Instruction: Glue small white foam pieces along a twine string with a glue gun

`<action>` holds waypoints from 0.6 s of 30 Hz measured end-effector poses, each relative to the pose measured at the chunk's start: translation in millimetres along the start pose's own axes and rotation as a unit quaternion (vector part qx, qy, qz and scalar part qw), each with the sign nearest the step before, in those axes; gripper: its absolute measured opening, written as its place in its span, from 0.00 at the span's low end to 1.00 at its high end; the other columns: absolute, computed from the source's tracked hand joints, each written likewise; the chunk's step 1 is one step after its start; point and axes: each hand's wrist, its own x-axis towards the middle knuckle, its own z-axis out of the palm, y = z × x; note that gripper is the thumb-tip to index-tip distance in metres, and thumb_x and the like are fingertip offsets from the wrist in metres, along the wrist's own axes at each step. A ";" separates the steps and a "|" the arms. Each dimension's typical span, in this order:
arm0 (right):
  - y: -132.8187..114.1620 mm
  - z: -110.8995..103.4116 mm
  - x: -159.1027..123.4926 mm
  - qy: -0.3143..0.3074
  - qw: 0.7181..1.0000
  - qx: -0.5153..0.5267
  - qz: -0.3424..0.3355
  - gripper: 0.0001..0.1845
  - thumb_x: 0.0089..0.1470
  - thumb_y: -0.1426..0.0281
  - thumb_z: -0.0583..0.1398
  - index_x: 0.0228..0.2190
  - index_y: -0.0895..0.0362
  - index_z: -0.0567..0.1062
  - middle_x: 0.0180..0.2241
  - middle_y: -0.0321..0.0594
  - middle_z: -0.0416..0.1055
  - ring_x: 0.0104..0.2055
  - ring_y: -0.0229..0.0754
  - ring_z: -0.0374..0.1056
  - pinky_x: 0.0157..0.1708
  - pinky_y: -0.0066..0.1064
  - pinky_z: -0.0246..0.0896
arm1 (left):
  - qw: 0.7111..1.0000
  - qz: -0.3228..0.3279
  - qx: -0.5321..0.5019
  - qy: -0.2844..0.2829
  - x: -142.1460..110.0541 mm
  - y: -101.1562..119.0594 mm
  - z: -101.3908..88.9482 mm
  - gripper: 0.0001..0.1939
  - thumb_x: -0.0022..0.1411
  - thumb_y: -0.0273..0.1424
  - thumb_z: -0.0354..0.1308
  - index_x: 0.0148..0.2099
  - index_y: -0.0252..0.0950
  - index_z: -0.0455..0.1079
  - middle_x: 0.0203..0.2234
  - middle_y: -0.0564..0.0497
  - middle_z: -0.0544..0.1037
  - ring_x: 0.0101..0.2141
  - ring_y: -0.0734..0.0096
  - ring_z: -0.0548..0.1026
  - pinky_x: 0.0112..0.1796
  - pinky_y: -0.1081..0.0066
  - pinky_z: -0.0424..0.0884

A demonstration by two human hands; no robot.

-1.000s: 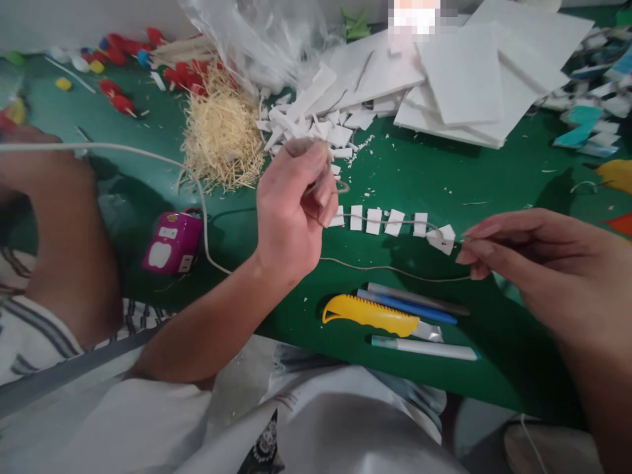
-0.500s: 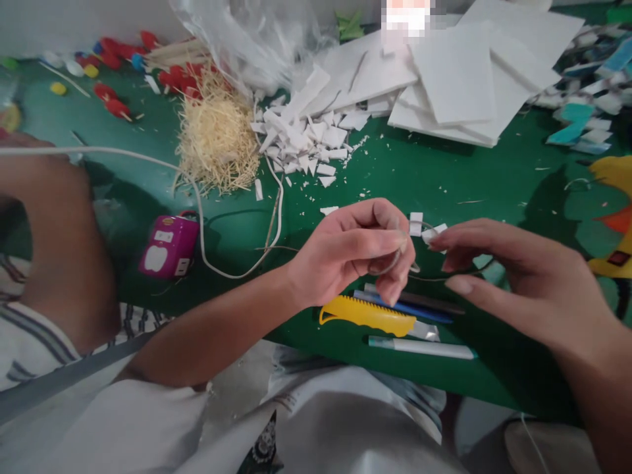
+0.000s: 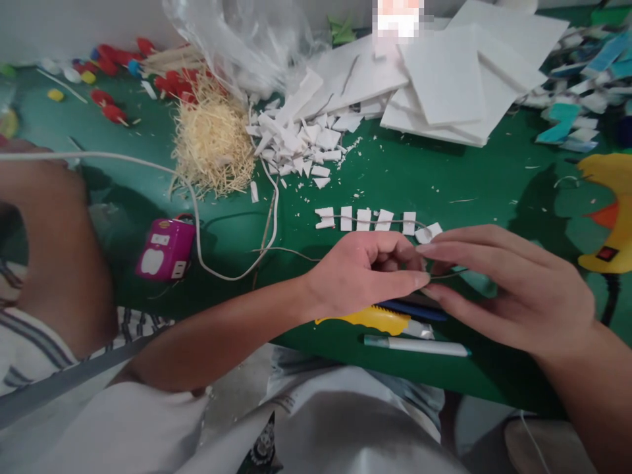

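Note:
My left hand is closed in a pinch, thumb against fingers, on a thin greyish cord just above the green table. My right hand reaches in from the right, its thumb and fingers apart around the cord, fingertips close to the left thumb. Beyond the knuckles lies a row of small white foam pieces, with a cord running across them. One tilted foam piece sits beside the right fingertips. Below the hands lie a yellow cutter knife, a blue tool partly covered, and a white pen.
White foam sheets, foam scraps and straw-like shreds lie at the back. A purple box and white cable are left, near another person's arm. A yellow glue gun stands right.
My left hand has turned lower and slid right, so the foam row now shows. My right hand has moved left, up to the left fingertips.

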 end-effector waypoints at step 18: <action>4.8 -1.3 0.8 -0.017 1.000 0.005 0.004 0.10 0.68 0.75 0.63 0.44 0.47 0.77 0.40 0.35 0.86 0.37 0.39 0.84 0.38 0.26 0.82 | 0.995 -0.073 0.060 0.014 3.3 8.2 -4.3 0.20 0.49 0.40 0.80 0.30 0.36 0.73 0.15 0.64 0.59 0.20 0.83 0.55 0.21 0.77 0.51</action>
